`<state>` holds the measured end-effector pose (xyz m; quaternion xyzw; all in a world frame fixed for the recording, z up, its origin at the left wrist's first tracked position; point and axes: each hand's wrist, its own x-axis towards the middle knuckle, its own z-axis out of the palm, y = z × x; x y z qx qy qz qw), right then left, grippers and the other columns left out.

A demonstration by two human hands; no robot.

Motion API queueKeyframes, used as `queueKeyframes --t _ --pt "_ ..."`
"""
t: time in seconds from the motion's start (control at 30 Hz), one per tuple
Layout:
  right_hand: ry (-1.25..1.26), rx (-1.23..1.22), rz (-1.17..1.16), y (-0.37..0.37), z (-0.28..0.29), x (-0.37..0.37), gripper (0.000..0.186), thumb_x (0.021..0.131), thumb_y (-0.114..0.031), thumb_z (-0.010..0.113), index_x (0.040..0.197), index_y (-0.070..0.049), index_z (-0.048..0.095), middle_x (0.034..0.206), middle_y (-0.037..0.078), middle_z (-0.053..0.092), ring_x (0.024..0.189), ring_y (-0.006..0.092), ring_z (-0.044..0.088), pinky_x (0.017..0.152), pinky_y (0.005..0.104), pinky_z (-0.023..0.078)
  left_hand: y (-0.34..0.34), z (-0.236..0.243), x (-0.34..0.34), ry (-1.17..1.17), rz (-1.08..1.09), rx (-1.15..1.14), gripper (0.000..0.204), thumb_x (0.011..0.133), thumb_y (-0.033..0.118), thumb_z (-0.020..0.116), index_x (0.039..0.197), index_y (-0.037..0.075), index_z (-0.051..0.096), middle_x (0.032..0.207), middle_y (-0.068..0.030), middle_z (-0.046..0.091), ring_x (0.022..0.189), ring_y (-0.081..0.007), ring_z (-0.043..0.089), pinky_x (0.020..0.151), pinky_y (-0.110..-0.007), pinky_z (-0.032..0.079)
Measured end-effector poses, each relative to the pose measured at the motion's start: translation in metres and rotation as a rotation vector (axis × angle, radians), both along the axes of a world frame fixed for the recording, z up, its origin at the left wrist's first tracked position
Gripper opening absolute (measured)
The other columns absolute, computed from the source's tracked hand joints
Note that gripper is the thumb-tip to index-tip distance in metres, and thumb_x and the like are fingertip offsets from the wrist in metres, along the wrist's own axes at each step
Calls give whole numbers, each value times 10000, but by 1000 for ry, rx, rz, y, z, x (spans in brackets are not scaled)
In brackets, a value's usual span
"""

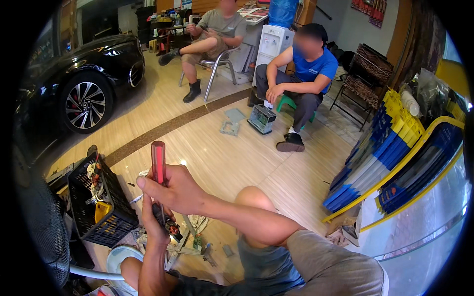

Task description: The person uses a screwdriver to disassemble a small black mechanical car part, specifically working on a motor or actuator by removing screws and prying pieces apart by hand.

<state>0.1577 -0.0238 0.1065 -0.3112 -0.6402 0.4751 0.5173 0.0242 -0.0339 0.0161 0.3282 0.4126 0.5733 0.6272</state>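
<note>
My right hand (180,190) is closed around a screwdriver (158,160), its red and clear handle sticking up above my fist. The shaft runs down toward a small dark part (165,219) with reddish-brown bits at its lower end. That part rests in my left hand (153,224), whose fingers curl around it just below the right hand. Where the screwdriver's tip meets the part I cannot make out. Beneath my hands, metal strips and loose scrap pieces (197,241) lie on the floor.
To the left stands a black plastic crate (106,224) with parts inside. A round pale basin (118,259) is near my left forearm. Ahead, a person in blue (313,66) sits by an opened metal device (261,119). Another person sits farther back near a black car (89,74). A yellow rack (395,170) stands right.
</note>
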Motion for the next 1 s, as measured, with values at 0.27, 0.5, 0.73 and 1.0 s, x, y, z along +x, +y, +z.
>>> queueKeyframes --t 0.27,0.5,0.73,1.0 --pt "-69 35 7 1 -1 -3 359 928 -330 622 775 -6 620 626 51 599 536 103 551 493 284 430 4 -2 -7 11 23 39 503 975 561 409 834 109 580 564 -9 525 461 -119 517 430 -252 419" --pt "-155 -9 42 1 -3 -6 389 912 -334 621 717 2 614 599 85 586 548 131 540 509 339 420 2 5 -6 15 63 33 502 984 535 386 1048 76 580 664 -3 546 527 -100 522 451 -241 416" --pt "-79 -3 57 0 -7 -9 334 898 -317 638 813 6 632 609 90 592 552 138 545 511 334 421 0 8 -8 40 82 49 509 987 540 370 1004 79 584 641 -6 545 510 -102 521 449 -241 420" --pt "-135 57 68 5 -14 -9 380 902 -277 661 1145 -5 554 684 22 571 608 89 534 556 270 435 1 7 -13 25 81 44 523 968 572 408 892 87 585 616 -7 536 500 -110 526 450 -246 429"
